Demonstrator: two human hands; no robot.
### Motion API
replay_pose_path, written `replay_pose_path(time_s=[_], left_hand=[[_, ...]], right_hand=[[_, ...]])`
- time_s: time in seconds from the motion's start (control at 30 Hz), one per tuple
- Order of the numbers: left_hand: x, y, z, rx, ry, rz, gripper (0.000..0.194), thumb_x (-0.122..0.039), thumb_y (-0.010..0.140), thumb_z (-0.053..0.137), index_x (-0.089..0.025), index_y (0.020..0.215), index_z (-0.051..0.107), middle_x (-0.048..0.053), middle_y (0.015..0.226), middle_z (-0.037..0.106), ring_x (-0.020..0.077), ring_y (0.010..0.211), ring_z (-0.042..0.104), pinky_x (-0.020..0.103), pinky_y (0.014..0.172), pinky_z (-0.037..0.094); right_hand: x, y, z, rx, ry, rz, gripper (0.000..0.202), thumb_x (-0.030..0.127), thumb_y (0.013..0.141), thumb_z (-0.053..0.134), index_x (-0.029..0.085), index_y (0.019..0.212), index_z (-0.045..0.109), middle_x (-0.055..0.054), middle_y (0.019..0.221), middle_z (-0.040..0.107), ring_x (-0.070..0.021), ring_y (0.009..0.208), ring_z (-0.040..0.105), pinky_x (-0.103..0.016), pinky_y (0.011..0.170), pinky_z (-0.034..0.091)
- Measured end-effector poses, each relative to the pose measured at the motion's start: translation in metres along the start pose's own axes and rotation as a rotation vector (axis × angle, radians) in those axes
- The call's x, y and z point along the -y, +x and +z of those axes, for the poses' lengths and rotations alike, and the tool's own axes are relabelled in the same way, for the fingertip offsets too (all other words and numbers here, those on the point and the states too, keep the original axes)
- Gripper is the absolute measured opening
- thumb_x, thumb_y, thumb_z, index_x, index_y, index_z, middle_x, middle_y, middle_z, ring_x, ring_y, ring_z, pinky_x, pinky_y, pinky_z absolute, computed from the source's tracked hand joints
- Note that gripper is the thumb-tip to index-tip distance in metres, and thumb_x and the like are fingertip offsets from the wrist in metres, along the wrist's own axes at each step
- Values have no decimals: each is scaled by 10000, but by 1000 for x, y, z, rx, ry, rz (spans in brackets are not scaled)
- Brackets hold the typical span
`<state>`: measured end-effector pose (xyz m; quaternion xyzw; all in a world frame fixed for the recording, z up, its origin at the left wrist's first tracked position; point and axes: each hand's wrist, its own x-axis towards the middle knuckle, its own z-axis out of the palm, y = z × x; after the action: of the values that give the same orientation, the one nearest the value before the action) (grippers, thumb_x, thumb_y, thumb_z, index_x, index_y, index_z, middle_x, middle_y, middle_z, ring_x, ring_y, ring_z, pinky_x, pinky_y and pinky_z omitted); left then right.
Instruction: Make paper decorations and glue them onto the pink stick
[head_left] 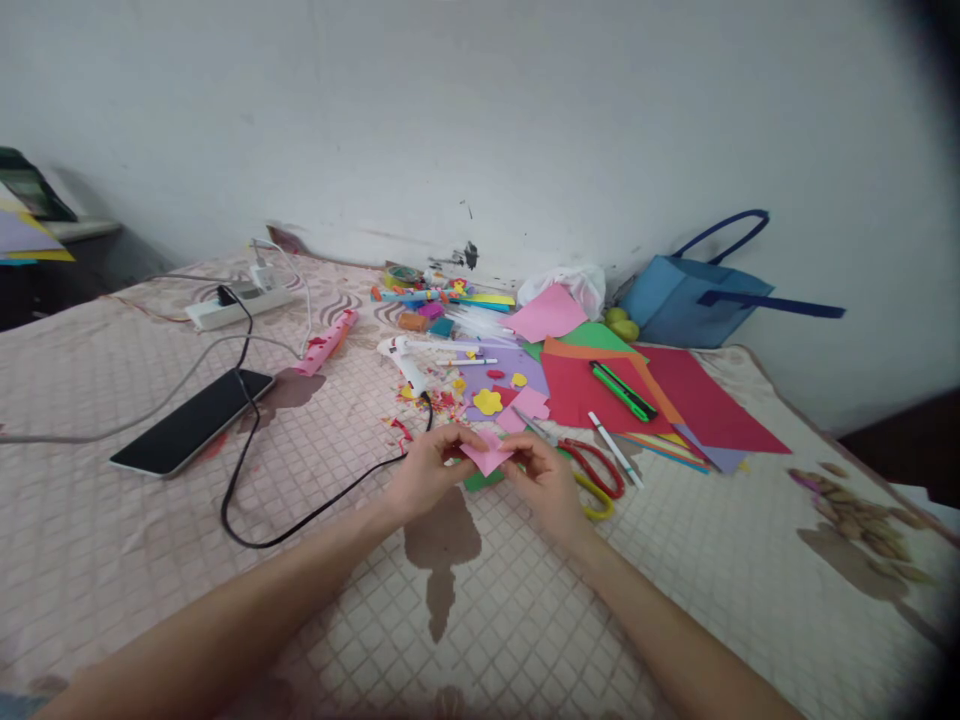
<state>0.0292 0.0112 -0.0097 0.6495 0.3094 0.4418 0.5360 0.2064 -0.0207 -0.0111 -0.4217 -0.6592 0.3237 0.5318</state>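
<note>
A small piece of pink paper (487, 455) is pinched between both hands, a little above the table. My left hand (435, 465) grips its left edge with thumb and forefinger. On the right edge, my right hand (546, 484) is closed in the same way. Just behind the hands lie a purple sheet (525, 365), a yellow paper flower (487, 402) and pink scraps (531, 402). Red-handled scissors (604, 470) and a yellow handle loop (600, 508) rest beside my right hand. A bit of green paper (480, 482) shows below the pink piece.
A white glue gun (405, 365) lies behind my left hand, its black cord (251, 542) looping left near a tablet (195, 425). Coloured sheets (705, 395) with a green cutter (622, 390) are at the right. A blue bag (686, 300) stands by the wall.
</note>
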Motion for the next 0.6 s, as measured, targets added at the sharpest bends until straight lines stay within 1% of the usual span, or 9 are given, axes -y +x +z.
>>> replay_pose_path(time_s=[0.13,0.23,0.33,0.4,0.5,0.6], left_hand=[[-3,-1,2,-16,6,-5,164,-56,676,589,-128,818,628,39,827,618,126,756,566,230,703,439],[-4,-1,2,-21,-7,-20,101,-117,692,631,-125,793,625,41,802,617,126,733,561,234,687,438],[-3,-1,3,-16,-38,-24,126,-220,711,670,-127,781,621,42,777,615,132,732,563,248,693,444],[-2,-1,4,-17,-44,-25,169,-272,714,682,-129,778,619,42,771,616,136,733,566,253,692,446],[0,-2,5,-37,-64,-51,204,-312,714,687,-125,753,615,35,741,609,127,702,556,244,659,438],[0,-3,6,-87,-128,-99,222,-317,702,697,-117,700,599,24,694,595,108,649,535,227,614,421]], right_hand=[[0,1,1,23,-25,-70,113,185,773,614,249,866,621,-19,866,592,-170,835,566,-314,745,454],[2,1,1,13,-24,-54,78,204,766,635,250,827,619,-15,840,585,-168,822,555,-310,739,444],[3,1,2,-3,5,11,29,236,770,630,240,780,603,-14,822,574,-165,800,546,-304,723,443],[3,0,3,-15,32,64,44,258,774,620,231,759,589,-12,808,566,-161,775,542,-295,702,444],[3,0,5,-23,78,137,88,280,761,628,218,732,573,1,757,551,-145,714,524,-272,658,434],[4,-3,9,-47,130,216,127,289,751,643,208,702,559,15,705,531,-129,663,494,-256,626,410]])
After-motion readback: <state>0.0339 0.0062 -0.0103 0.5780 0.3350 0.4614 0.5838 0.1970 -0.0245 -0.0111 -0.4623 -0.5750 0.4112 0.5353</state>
